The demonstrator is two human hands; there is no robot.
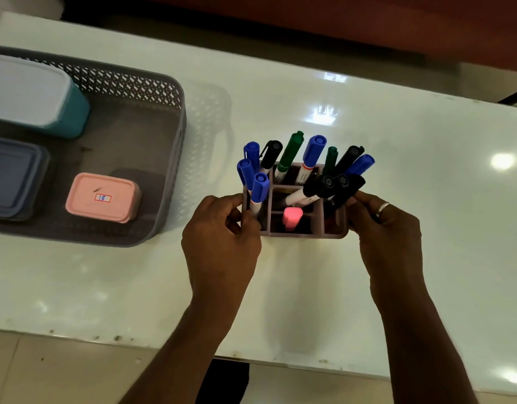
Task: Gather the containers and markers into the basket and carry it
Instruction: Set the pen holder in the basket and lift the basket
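Observation:
A mauve divided marker holder (336,231) stands on the white table, filled with several blue, black and green markers (290,154) and a pink highlighter (292,218). My left hand (222,237) grips the holder's left wall, fingers curled round it. My right hand (388,228), wearing a ring, grips its right side. To the left lies a grey perforated basket (180,118) holding a teal container with a white lid (27,91), a blue-grey container (12,176) and a small pink container (102,196) with a label.
The glossy white table (368,287) runs to a front edge near the bottom of the view, with tiled floor below. Bare basket floor shows between the pink container and the basket's right wall. A dark red surface lies beyond the table's far edge.

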